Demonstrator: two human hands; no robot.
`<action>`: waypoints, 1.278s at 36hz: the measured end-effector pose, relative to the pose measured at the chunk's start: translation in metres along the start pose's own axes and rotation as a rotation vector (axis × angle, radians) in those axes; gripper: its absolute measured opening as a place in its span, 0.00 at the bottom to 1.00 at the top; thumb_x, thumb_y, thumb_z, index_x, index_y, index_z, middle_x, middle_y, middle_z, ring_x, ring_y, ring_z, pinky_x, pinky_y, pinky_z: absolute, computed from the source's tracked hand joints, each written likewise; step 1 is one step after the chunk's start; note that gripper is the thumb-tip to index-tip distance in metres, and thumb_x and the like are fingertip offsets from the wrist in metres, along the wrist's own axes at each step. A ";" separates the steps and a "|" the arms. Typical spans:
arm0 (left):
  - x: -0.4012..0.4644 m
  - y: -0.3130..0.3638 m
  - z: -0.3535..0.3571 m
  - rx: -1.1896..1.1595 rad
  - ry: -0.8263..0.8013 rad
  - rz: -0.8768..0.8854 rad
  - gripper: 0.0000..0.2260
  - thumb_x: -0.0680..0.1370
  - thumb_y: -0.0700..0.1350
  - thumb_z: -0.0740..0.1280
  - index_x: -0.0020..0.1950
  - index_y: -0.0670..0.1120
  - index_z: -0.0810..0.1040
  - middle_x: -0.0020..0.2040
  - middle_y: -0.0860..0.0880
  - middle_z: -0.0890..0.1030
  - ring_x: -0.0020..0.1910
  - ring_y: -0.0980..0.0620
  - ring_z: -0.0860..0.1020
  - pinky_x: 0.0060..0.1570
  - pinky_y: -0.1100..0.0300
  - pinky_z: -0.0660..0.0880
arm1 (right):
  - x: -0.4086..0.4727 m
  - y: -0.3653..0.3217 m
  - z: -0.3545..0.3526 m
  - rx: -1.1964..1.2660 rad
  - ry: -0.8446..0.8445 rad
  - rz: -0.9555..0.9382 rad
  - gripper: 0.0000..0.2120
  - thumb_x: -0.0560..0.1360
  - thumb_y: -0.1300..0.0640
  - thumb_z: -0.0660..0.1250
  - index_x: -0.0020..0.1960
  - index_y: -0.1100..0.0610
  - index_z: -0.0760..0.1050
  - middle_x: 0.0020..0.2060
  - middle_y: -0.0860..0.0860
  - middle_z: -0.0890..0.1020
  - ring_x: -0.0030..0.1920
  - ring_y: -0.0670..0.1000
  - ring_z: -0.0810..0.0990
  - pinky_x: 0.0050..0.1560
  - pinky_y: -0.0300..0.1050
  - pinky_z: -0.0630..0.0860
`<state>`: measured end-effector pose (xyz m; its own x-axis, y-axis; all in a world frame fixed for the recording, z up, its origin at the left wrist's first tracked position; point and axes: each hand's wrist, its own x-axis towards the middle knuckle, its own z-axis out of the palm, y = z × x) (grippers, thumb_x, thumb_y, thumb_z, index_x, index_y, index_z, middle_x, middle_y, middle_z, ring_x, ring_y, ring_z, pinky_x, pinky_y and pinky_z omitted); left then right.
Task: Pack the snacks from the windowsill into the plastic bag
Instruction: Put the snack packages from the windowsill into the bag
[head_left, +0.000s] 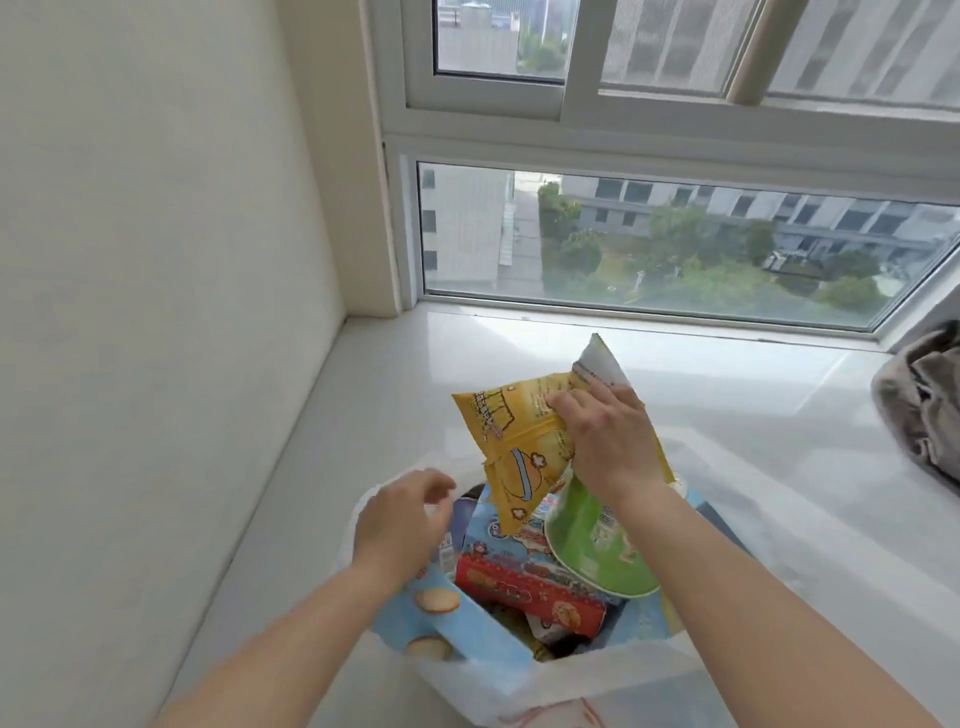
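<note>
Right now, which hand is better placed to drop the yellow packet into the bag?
Right. The right hand already grips the yellow snack packet directly above the open plastic bag. The left hand hovers at the bag's left rim, holding nothing I can see; it looks better suited to keeping the mouth open.

Right grip (605, 441) clenched — left grip (402, 519) loosely curled.

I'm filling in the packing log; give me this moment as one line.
step: packing | right hand: grips yellow snack packet over plastic bag | left hand: at bag's rim, blurred | bag: holds several snacks
</note>
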<state>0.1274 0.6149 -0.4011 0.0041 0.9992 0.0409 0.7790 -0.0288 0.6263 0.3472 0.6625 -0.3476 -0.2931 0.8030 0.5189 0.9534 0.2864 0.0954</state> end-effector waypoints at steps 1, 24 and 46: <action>0.009 -0.009 -0.003 0.097 -0.045 -0.069 0.15 0.74 0.49 0.67 0.60 0.54 0.76 0.57 0.55 0.78 0.56 0.55 0.76 0.55 0.56 0.75 | 0.000 0.000 0.000 -0.002 -0.001 0.009 0.21 0.53 0.73 0.71 0.42 0.55 0.81 0.32 0.49 0.82 0.35 0.55 0.81 0.44 0.48 0.77; 0.063 -0.024 -0.062 -1.315 -0.047 -0.755 0.10 0.80 0.48 0.58 0.42 0.48 0.73 0.21 0.55 0.60 0.16 0.59 0.58 0.20 0.69 0.53 | 0.012 -0.027 -0.003 -0.113 -0.118 -0.165 0.22 0.51 0.71 0.73 0.43 0.55 0.80 0.33 0.49 0.80 0.34 0.54 0.79 0.41 0.46 0.75; 0.085 0.017 -0.068 -0.952 -0.044 -0.294 0.09 0.82 0.47 0.58 0.47 0.58 0.75 0.36 0.51 0.68 0.28 0.55 0.64 0.31 0.61 0.64 | -0.021 -0.017 -0.003 -0.243 0.271 -0.404 0.18 0.73 0.69 0.58 0.49 0.52 0.81 0.38 0.45 0.81 0.39 0.50 0.71 0.43 0.44 0.63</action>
<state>0.0982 0.6976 -0.3343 -0.0700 0.9701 -0.2324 -0.0741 0.2273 0.9710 0.3377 0.6390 -0.3575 -0.6416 0.4811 0.5974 0.7670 0.3901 0.5095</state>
